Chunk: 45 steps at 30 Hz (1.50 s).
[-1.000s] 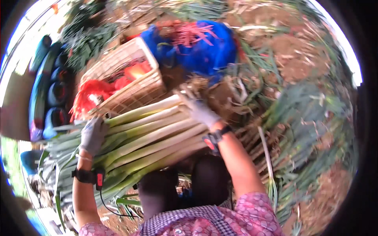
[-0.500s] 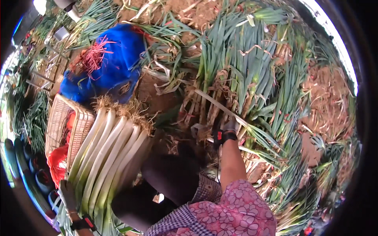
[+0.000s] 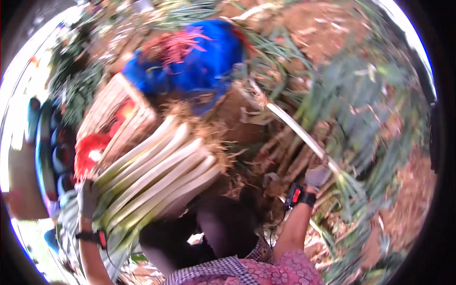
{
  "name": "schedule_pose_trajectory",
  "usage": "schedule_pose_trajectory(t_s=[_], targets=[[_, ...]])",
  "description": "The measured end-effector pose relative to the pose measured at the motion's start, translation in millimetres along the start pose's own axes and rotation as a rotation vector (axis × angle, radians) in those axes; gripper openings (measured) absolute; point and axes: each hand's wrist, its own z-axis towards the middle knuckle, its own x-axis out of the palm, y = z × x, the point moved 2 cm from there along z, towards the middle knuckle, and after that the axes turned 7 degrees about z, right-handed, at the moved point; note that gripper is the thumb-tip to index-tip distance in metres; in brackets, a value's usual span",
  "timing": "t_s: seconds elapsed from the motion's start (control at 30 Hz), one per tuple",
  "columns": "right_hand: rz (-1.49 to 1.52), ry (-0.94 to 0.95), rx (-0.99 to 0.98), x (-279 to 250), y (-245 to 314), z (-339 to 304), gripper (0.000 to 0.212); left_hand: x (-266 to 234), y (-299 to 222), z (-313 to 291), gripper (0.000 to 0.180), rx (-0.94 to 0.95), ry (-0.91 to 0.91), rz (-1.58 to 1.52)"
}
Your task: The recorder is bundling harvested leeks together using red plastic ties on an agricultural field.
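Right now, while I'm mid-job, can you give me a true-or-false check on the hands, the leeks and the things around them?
1. The right hand is at a single leek. True.
2. The left hand is at the root end of the leek bundle. False: it is by the green leaves at the other end.
3. The roots are at the bundle's right-hand end. True.
4. Pink strips lie on the blue bag. True.
5. The crate is to the right of the blue bag. False: it is to the left.
6. Only one wrist wears a dark strap. False: both do.
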Motion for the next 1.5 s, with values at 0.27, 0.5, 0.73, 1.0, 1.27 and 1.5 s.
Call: schedule_pose_trajectory(t_s=[0.27,0.5,0.73,1.0,1.27,1.5], targets=[[-0.539,0.951,-0.489,371.4,-24.5,-228.7,0.018,-16.9,-42.6,-16.3,0.021,0.015,-0.059,-0.157],[-0.609,1.636,-0.483,441.7,-143.2,-452.4,0.022,-32.6,-39.7,-23.7,0.021,0.012,-0.121,-0.207],[-0.890,2.197,-0.071,306.6,-309.2,-512.5,0.029,-33.0,-39.3,-29.4,0.028,0.007,-0.133,-0.237],[-0.859,2.328,0.054,325.4,-305.6,-552.8,0.032,-48.1,-38.2,-28.9,0.022,0.016,-0.126,-0.252],[-0.859,2.358,0.214,302.0,-305.1,-531.6,0.041,-83.4,-56.4,-7.3,0.013,0.040,-0.464,-0.135],[-0.868,2.263,0.136,308.8,-312.6,-498.3,0.031,-34.6,-15.3,-0.5,0.032,-0.135,0.051,-0.202]])
